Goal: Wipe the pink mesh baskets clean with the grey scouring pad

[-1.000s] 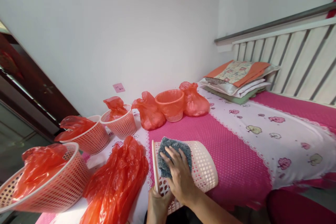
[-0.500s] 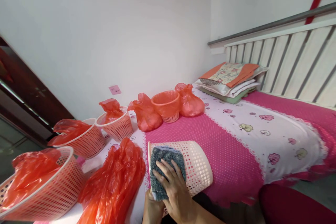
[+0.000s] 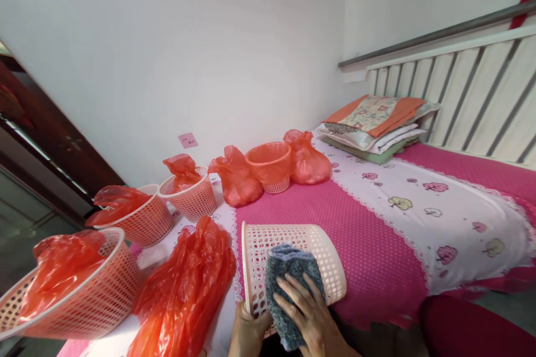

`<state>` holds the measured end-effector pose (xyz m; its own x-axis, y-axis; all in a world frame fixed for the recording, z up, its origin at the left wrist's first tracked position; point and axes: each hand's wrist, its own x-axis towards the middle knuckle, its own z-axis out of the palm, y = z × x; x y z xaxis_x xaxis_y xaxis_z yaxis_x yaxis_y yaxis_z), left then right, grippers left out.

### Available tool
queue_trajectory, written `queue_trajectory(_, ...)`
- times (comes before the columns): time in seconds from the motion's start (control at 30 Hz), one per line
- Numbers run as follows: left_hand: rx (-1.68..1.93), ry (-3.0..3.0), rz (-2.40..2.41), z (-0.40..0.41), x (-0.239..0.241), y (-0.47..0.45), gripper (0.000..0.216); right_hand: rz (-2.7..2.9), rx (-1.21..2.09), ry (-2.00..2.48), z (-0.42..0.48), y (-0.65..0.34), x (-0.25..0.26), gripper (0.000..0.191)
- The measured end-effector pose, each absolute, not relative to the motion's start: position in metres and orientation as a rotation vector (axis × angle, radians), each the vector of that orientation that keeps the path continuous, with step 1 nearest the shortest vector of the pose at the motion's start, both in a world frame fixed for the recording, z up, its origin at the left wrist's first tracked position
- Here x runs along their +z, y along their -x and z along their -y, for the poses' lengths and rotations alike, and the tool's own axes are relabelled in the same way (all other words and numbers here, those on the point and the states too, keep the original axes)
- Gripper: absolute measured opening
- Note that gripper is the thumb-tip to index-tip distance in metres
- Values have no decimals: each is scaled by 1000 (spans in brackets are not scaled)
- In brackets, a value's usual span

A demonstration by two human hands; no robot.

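Observation:
A pale pink plastic mesh basket (image 3: 293, 245) lies on its side at the near edge of the bed. My right hand (image 3: 310, 312) presses a grey-blue cloth (image 3: 288, 273) flat against the basket's side, fingers spread over the cloth. My left hand (image 3: 248, 332) grips the basket's rim from below at the bottom of the view; only part of it shows.
A heap of orange plastic bags (image 3: 184, 290) lies left of the basket. Three mesh baskets with orange bags (image 3: 71, 284) stand along the left. Tied orange bags and a lined basket (image 3: 270, 167) sit by the wall. Folded pillows (image 3: 372, 128) rest near the slatted headboard (image 3: 460, 100).
My right hand has slid the cloth down and to the right along the basket's side, toward the near edge. The left hand keeps its hold on the rim.

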<state>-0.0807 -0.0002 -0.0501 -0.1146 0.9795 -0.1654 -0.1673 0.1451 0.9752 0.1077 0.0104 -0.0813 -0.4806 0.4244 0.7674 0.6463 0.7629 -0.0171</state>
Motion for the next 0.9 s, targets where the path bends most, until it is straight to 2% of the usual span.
queue_trajectory(0.13, 1205, -948, -1124, 1, -51, 89, 46, 2144, -355, 852, -5, -127, -90, 79)
queue_trajectory(0.5, 1222, -940, -1224, 10, -53, 89, 56, 2044, -303, 1050, 4, -164, -123, 72)
queue_trajectory(0.9, 1171, -970, -1195, 13, -35, 94, 60, 1794, -130, 1075, -14, -173, -124, 59)
